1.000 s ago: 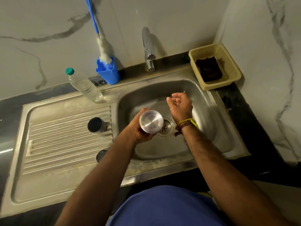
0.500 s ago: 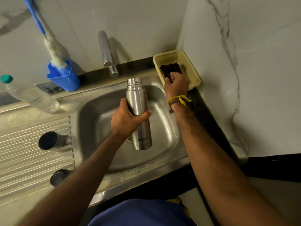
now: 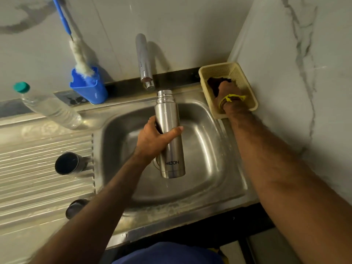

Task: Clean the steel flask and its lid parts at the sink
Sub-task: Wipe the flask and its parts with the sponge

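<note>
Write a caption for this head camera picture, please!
Left hand holds steel flask over sink; right hand reaches into basket.

One steel flask (image 3: pixel 170 136) stands out at the centre of the frame, over the one sink (image 3: pixel 209 161). Two lid parts lie at the left: a dark cup (image 3: pixel 67 163) on the ribbed drainboard, and a second dark piece (image 3: pixel 74 207) lower left, partly hidden by an arm. One tap (image 3: pixel 144 60) is at top centre. One clear plastic bottle (image 3: pixel 48 106) with a green cap lies at the left. One blue holder (image 3: pixel 88 86) carries one brush (image 3: pixel 79 54), upper left. One yellow basket (image 3: pixel 231 72) sits at the upper right with one dark cloth (image 3: pixel 214 84) in it. Two hands: the left hand (image 3: pixel 154 138) and the right hand (image 3: pixel 227 90).
</note>
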